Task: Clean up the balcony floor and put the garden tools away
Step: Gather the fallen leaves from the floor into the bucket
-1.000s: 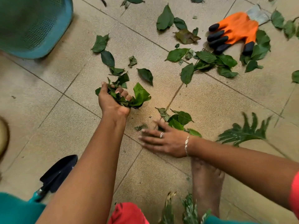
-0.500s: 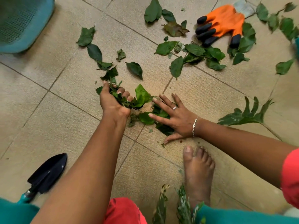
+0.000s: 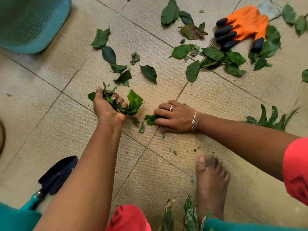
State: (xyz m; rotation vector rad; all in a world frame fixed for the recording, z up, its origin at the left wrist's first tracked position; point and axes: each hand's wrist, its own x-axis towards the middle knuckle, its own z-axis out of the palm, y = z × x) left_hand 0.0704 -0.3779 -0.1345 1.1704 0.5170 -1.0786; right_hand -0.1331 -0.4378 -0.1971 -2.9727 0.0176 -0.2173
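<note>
Leaves (image 3: 135, 101) fill the left grip (image 3: 106, 109), which is clenched round a bunch just above the floor (image 3: 50, 124). Just beside it, the right grip (image 3: 176, 117) curls over a few more, pinning them to the tile. Rake these fully into the palm before lifting, or scraps will drop. Many lie scattered beyond both grips, toward the glove (image 3: 245, 24). The trowel (image 3: 58, 174) waits behind the left grip.

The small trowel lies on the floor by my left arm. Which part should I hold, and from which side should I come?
Grip the trowel by its teal handle, from above on the near side. The handle points back toward the person and the black blade away, flat on the tiles. The left hand, nearest, grips leaves; empty it first.
</note>
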